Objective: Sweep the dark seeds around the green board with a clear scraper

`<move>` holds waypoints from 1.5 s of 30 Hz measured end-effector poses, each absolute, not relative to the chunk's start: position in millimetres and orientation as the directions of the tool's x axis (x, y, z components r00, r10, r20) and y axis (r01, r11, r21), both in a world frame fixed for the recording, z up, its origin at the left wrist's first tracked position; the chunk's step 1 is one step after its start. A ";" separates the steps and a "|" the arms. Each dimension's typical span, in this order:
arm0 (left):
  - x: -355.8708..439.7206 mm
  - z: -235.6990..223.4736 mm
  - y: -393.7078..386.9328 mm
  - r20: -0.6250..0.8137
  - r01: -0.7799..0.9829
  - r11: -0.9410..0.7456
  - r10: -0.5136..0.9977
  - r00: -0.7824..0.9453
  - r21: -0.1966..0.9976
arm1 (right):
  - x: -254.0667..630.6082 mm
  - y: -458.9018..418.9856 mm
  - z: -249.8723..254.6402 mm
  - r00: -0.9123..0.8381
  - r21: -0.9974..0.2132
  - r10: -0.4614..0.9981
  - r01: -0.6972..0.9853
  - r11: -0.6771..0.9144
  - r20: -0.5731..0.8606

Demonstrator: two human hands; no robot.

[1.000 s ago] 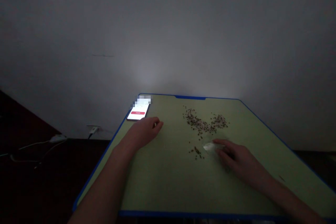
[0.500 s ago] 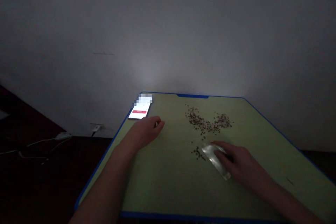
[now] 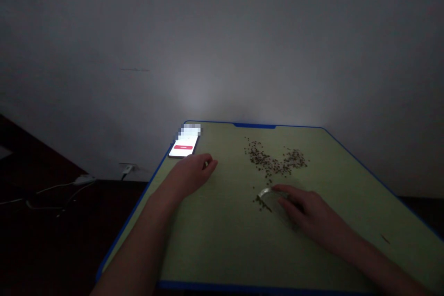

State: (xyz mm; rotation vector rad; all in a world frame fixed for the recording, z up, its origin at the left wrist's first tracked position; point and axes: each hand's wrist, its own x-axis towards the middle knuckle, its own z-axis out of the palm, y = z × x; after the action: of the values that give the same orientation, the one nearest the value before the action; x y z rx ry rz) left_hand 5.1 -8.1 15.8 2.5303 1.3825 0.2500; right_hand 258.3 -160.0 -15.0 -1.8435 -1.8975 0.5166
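My right hand grips a shiny, see-through plastic bag between thumb and fingers, low over the table. The bag's front edge is beside a small cluster of dark grains. Farther back lies a wider spread of dark grains, roughly V-shaped. My left hand rests at the table's left side with its fingers curled in, and nothing shows in them. Just beyond it lies a phone with a lit screen.
The light green table has a blue rim and stands against a pale wall. A thin brown sliver lies at the right. At left, a plug sits at the wall and white cables run over the dark floor.
My right hand has shifted slightly left with the bag, whose edge now reaches the small cluster of grains. The bag has turned and shines less. My left hand stays put.
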 end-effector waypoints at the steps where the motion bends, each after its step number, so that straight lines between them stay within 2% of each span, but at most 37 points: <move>1: 5.1 15.7 -8.2 0.036 0.800 -0.524 0.842 0.538 0.293 | 259.2 -160.8 -15.0 -0.005 -0.546 0.999 0.837 0.033 0.053; 12: 6.9 17.6 -9.5 0.032 0.792 -0.524 0.839 0.543 0.314 | 261.3 -166.0 -16.3 0.075 -0.599 0.996 0.796 -0.089 -0.048; 18: 6.0 17.8 -9.1 0.033 0.794 -0.521 0.841 0.539 0.313 | 249.0 -152.8 -14.7 0.091 -0.590 0.996 0.803 -0.088 -0.024; 24: 5.2 17.4 -9.4 0.046 0.787 -0.531 0.837 0.546 0.314 | 245.2 -140.2 -12.5 0.122 -0.526 0.993 0.844 -0.100 0.006; 34: 6.3 18.8 -11.9 0.054 0.791 -0.532 0.838 0.543 0.303 | 249.1 -128.6 -14.4 -0.034 -0.429 0.998 0.901 0.056 0.059; 45: 6.2 18.7 -11.8 0.087 0.781 -0.543 0.834 0.545 0.310 | 227.0 -142.3 -20.0 -0.122 -0.423 0.990 0.895 0.142 0.073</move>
State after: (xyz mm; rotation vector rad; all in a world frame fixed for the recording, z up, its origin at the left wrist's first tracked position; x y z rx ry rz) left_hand 6.2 -11.8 18.7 2.5481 1.3557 0.3299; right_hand 227.0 -142.3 -20.0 -1.8186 -2.0909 0.3947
